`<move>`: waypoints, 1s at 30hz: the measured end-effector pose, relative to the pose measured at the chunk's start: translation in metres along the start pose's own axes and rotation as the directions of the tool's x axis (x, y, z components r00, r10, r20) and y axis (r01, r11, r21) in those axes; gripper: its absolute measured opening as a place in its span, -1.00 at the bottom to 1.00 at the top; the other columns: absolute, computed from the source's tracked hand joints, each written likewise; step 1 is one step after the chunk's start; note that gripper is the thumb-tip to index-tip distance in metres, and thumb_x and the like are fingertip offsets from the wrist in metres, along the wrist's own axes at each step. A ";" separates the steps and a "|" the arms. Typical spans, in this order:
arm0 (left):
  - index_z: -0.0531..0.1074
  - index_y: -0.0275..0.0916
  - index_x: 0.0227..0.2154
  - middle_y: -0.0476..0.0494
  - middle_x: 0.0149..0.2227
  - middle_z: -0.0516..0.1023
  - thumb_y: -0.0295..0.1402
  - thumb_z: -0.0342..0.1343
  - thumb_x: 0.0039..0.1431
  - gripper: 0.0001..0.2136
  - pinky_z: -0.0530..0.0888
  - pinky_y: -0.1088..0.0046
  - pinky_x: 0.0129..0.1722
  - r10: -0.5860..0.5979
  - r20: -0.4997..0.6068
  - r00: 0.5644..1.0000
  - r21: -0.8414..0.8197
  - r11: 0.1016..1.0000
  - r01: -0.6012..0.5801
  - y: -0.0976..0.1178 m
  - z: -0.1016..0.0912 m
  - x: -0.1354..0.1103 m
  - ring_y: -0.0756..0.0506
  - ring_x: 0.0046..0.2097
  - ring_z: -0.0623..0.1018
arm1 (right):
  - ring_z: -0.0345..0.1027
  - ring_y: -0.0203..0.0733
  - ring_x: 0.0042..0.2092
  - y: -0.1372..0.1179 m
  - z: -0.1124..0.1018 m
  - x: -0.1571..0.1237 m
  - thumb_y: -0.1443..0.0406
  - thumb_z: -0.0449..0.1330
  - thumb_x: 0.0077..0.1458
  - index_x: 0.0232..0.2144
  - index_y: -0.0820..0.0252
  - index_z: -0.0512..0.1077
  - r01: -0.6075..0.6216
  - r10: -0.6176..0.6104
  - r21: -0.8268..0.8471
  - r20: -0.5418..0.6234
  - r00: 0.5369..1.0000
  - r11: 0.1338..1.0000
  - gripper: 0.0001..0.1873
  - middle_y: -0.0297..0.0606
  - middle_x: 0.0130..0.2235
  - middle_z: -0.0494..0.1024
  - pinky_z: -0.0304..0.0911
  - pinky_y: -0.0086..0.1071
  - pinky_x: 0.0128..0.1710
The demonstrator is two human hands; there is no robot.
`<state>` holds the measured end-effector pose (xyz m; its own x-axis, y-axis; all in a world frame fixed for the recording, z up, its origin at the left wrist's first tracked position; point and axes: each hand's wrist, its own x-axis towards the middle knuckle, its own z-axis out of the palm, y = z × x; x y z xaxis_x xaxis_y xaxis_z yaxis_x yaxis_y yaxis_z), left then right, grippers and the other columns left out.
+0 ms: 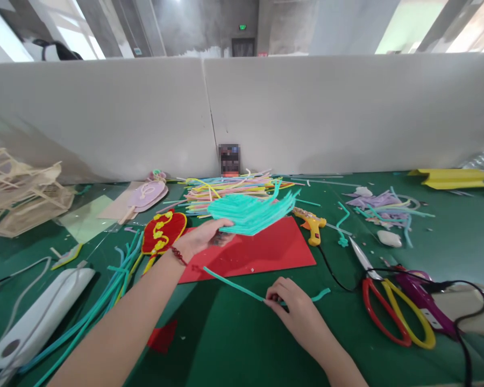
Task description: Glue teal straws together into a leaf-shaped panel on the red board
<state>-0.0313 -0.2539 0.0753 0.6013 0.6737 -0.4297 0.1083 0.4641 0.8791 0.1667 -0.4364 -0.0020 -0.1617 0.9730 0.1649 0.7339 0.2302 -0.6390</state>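
My left hand (204, 236) is closed on a flat teal fan-shaped piece (250, 212) made of pipe cleaners, held just above a red sheet (266, 250) on the green table (226, 333). A red bead bracelet sits on that wrist. My right hand (292, 306) rests on the table in front of the red sheet, its fingers pinching a long teal pipe cleaner (234, 283) that lies across the sheet's front edge.
A pile of coloured pipe cleaners (226, 189) lies behind the fan. A yellow glue gun (311, 221), red-and-yellow scissors (391, 309), purple scraps (381, 204), a red-and-yellow fan (162, 232), a pink fan (147, 194) and a white device (36, 317) surround the hands. A white partition (242, 113) closes the back.
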 end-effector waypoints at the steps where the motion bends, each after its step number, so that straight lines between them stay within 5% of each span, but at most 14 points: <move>1: 0.15 -0.22 -0.67 0.09 -0.69 0.13 -0.33 0.15 -0.01 -0.71 0.04 0.57 -0.66 -0.027 -0.009 1.000 0.016 1.000 0.027 -0.009 -0.005 0.004 0.10 -0.65 0.10 | 0.33 -0.23 -0.33 0.000 0.000 0.000 0.39 0.08 0.17 -0.41 0.12 0.35 0.009 -0.009 0.002 -0.006 1.000 1.000 -0.88 -0.32 -0.37 0.43 0.32 -0.36 -0.35; 6: 0.18 -0.23 -0.67 0.11 -0.70 0.14 -0.22 0.22 -0.07 -0.67 -0.06 0.57 -0.67 -0.159 -0.016 0.987 0.081 0.984 0.159 -0.028 -0.023 0.003 0.12 -0.67 0.03 | 0.34 -0.21 -0.33 0.001 0.000 -0.001 0.38 0.08 0.18 -0.41 0.13 0.34 0.043 -0.044 -0.016 -0.026 0.999 0.999 -0.88 -0.31 -0.37 0.44 0.33 -0.34 -0.34; 14: 0.29 -0.27 -0.67 0.13 -0.68 0.07 0.08 0.16 -0.04 -0.52 -0.10 0.55 -0.68 -0.247 -0.017 0.969 0.195 0.950 0.246 -0.022 -0.038 -0.015 0.13 -0.67 -0.01 | 0.39 -0.24 -0.29 -0.005 -0.003 -0.004 0.33 0.04 0.22 -0.37 0.11 0.33 0.058 -0.061 0.129 0.022 0.998 0.990 -0.89 -0.30 -0.33 0.46 0.36 -0.39 -0.30; 17: 0.34 -0.28 -0.64 0.09 -0.67 0.11 0.13 0.08 0.02 -0.50 -0.07 0.55 -0.67 -0.222 -0.095 0.970 0.325 0.914 0.241 -0.019 -0.044 -0.025 0.11 -0.67 0.02 | 0.40 -0.25 -0.30 -0.005 -0.004 -0.005 0.32 0.02 0.23 -0.37 0.11 0.32 0.042 -0.050 0.184 0.036 0.998 0.982 -0.87 -0.30 -0.34 0.46 0.35 -0.41 -0.31; 21: 0.35 -0.26 -0.67 0.02 -0.65 0.27 -0.13 0.18 0.05 -0.65 0.05 0.53 -0.62 0.061 -0.288 0.956 0.517 0.850 0.102 -0.016 -0.048 -0.037 0.04 -0.61 0.19 | 0.40 -0.25 -0.31 -0.003 -0.010 0.000 0.26 -0.01 0.26 -0.38 0.10 0.35 0.080 -0.075 0.196 -0.032 0.997 0.977 -0.80 -0.28 -0.36 0.46 0.35 -0.41 -0.30; 25: 0.41 -0.23 -0.63 0.01 -0.59 0.38 -0.43 0.17 0.06 -0.81 0.17 0.53 -0.50 0.428 -0.394 0.813 0.595 0.793 -0.129 -0.016 -0.040 -0.041 -0.04 -0.48 0.33 | 0.41 -0.23 -0.31 0.001 -0.024 0.018 0.23 -0.02 0.27 -0.37 0.10 0.39 0.168 -0.159 0.117 -0.084 0.984 0.979 -0.76 -0.26 -0.36 0.49 0.36 -0.38 -0.27; 27: 0.46 -0.23 -0.58 -0.02 -0.52 0.45 -0.51 0.18 0.03 -0.87 0.23 0.54 -0.42 0.497 -0.419 0.760 0.545 0.807 -0.227 -0.019 -0.033 -0.038 -0.06 -0.40 0.38 | 0.41 -0.22 -0.30 0.004 -0.031 0.030 0.22 -0.03 0.28 -0.37 0.10 0.41 0.195 -0.188 0.076 -0.087 0.978 0.978 -0.74 -0.25 -0.35 0.50 0.36 -0.36 -0.26; 30: 0.52 -0.23 -0.51 -0.06 -0.44 0.50 -0.58 0.22 -0.04 -0.88 0.28 0.55 -0.34 0.522 -0.364 0.772 0.458 0.821 -0.339 -0.026 -0.023 -0.032 -0.07 -0.36 0.41 | 0.41 -0.22 -0.29 0.012 -0.035 0.044 0.21 -0.04 0.28 -0.37 0.09 0.42 0.199 -0.197 0.024 -0.068 0.978 0.980 -0.73 -0.26 -0.35 0.50 0.37 -0.34 -0.23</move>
<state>-0.0715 -0.2737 0.0616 0.2328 0.9711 0.0520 0.2478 -0.1109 0.9624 0.1915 -0.3913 0.0243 -0.2576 0.9052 0.3379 0.6708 0.4193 -0.6117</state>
